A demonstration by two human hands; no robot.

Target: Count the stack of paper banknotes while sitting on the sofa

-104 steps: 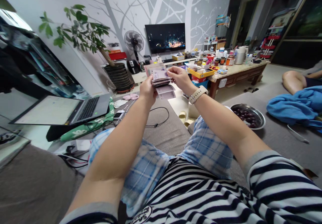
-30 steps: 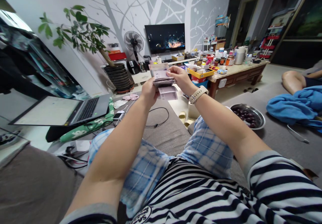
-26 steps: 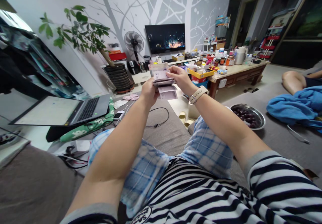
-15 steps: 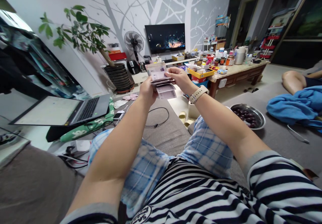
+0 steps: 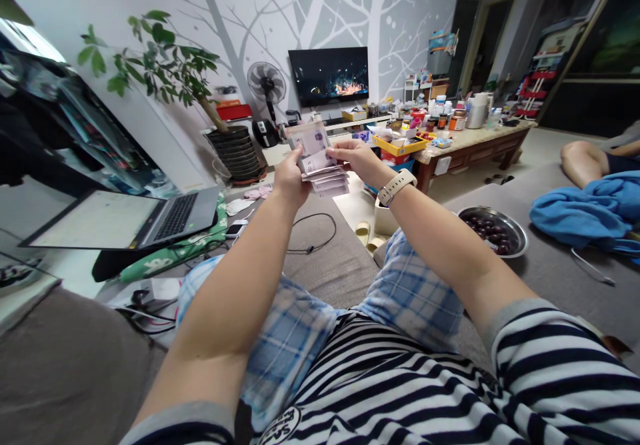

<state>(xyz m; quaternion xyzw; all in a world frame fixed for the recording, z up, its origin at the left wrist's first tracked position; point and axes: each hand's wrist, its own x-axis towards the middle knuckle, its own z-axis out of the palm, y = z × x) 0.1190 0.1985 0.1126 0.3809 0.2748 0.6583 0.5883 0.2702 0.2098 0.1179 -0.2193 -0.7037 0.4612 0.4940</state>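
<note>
Laptop [image 5: 183, 215]: is lying opened wide, its near side over a green cloth [image 5: 165, 257].
Plant [image 5: 163, 35]: is growing from a dark pot [image 5: 234, 155] near the wall.
Fan [image 5: 267, 84]: is standing to the left of the TV [image 5: 327, 75].
Left hand [image 5: 290, 180]: is pinching the notes [image 5: 314, 158] at their left side, thumb showing in front.
Notes: are fanning out between both hands, above the seat [image 5: 330, 282]; some are standing upward, others are drooping below.
Right hand [image 5: 357, 158]: is pinching the notes' right edge, between thumb and fingers.
Watch [image 5: 397, 187]: is circling the right wrist.
Table [image 5: 473, 142]: is bearing many jars and bottles.
Bowl [image 5: 522, 240]: is holding dark round fruit [image 5: 493, 230], on the seat.
Blue cloth [image 5: 590, 205]: is lying crumpled near another person's leg [image 5: 583, 163].
</note>
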